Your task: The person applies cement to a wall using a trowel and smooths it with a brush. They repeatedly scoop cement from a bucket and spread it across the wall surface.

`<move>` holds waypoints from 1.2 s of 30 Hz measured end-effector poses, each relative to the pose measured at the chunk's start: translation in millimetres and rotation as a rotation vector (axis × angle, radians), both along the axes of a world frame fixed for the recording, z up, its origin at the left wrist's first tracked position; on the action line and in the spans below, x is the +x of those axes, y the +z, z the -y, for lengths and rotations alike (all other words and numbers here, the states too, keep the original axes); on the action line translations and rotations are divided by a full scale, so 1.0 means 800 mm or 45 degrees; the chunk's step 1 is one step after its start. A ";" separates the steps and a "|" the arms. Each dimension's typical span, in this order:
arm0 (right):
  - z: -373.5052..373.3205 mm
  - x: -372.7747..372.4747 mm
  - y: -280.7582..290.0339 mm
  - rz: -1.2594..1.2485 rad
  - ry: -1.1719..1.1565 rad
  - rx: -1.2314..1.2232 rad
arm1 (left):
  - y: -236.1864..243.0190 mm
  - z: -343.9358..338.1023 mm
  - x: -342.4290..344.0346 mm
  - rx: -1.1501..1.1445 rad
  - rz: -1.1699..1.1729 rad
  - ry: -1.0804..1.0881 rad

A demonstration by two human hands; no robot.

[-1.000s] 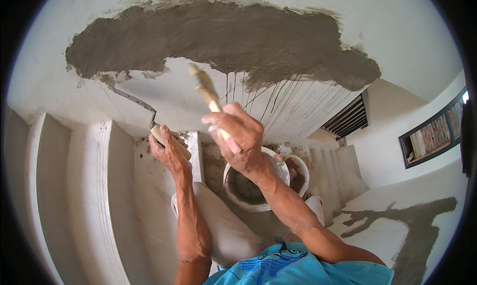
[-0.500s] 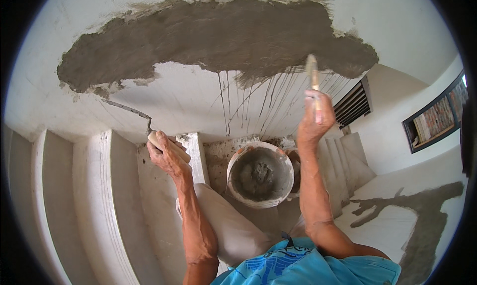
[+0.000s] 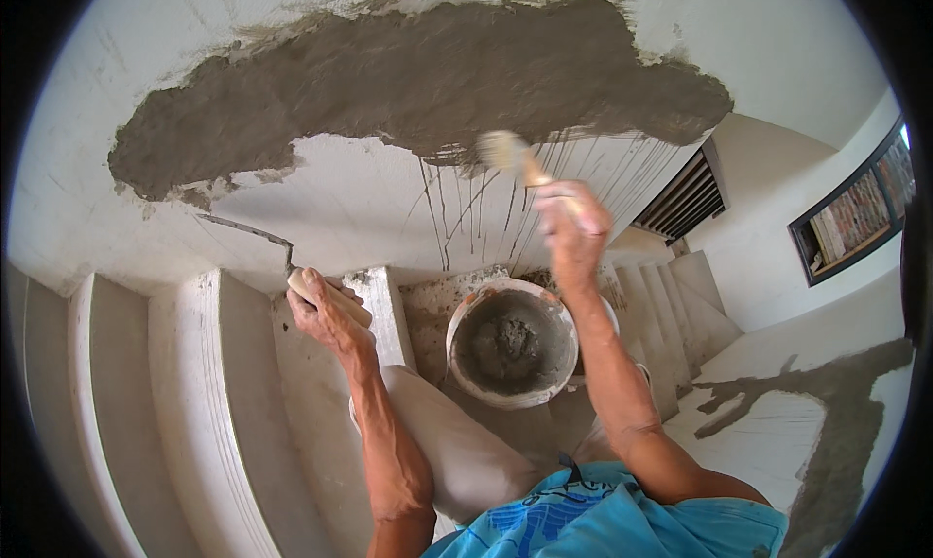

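Brush [image 3: 508, 155] gripped in my right hand [image 3: 573, 229] at frame centre against wet plaster [image 3: 418, 82]; my left hand [image 3: 326, 315] clamps a trowel [image 3: 255, 232] at centre-left.

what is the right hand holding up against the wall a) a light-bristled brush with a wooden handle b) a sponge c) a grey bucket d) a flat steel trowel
a: the right hand grips a wooden-handled brush with pale bristles, raised to the lower edge of the wet grey plaster patch on the white wall, while the thin metal trowel with a wooden grip sits in the left hand.
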State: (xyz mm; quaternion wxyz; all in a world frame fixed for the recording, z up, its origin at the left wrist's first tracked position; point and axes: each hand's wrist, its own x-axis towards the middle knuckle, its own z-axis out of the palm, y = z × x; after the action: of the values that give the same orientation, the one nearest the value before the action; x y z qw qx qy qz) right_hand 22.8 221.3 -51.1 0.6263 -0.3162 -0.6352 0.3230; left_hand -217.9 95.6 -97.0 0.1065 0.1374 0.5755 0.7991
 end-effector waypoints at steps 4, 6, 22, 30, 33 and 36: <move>-0.017 0.072 -0.015 0.054 -0.566 0.069 | -0.004 -0.001 0.001 -0.013 -0.043 0.041; -0.023 0.080 -0.016 0.051 -0.696 0.157 | -0.008 -0.002 -0.002 -0.017 -0.043 0.010; 0.030 -0.064 0.042 0.061 0.353 0.357 | -0.007 -0.001 -0.005 -0.014 -0.091 0.031; -0.010 0.026 0.043 -0.085 -0.454 0.304 | -0.011 0.001 -0.006 -0.025 -0.062 0.002; -0.026 0.011 0.054 -0.027 -0.626 0.537 | -0.010 -0.001 -0.003 -0.016 -0.070 0.008; -0.010 -0.034 0.063 0.087 -0.537 0.584 | -0.007 -0.004 -0.001 -0.033 -0.045 0.026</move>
State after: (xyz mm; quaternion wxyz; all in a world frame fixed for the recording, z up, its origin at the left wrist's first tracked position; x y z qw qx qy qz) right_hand -4.0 229.5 -0.9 0.7128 -0.3020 -0.6326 0.0235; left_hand -218.7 98.8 -102.7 0.0899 0.1443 0.5890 0.7900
